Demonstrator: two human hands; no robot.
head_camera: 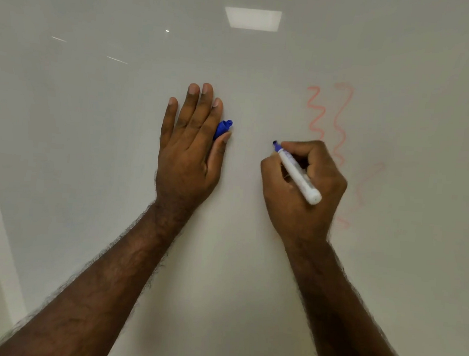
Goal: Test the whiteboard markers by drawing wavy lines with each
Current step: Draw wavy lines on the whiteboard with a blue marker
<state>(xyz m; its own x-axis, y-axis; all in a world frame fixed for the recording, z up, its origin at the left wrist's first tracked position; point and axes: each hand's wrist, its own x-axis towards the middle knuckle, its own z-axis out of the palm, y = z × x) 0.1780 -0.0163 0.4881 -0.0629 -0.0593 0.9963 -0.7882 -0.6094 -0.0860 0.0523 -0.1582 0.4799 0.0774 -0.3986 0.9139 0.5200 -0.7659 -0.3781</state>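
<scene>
Fingers of the right hand (303,183) curl round a white-barrelled whiteboard marker with a blue collar and dark blue tip (298,173), a closed grip with the thumb and forefinger pinching the barrel just behind the collar. The marker lies slantwise across the hand: its tip points up and to the left, at or just off the glossy white whiteboard surface (90,138), and whether it touches I cannot tell; its blunt white rear end sticks out past the knuckles toward the lower right. Faint smudged printing shows along the barrel, too blurred to read. No blue stroke shows at the tip. The left hand (189,151) lies flat on the board to the left of the marker, well apart from it, four fingers straight and pointing upward, while its thumb pinches a small blue plastic marker cap (223,128) against the side of the forefinger; the cap's end pokes out above the thumb. To the right of the right hand run pale red wavy lines (342,116) drawn top to bottom, two clearer ones side by side above the knuckles and fainter, patchy ones lower and farther right. A bright rectangular reflection of a ceiling light (253,19) sits near the top of the board.
</scene>
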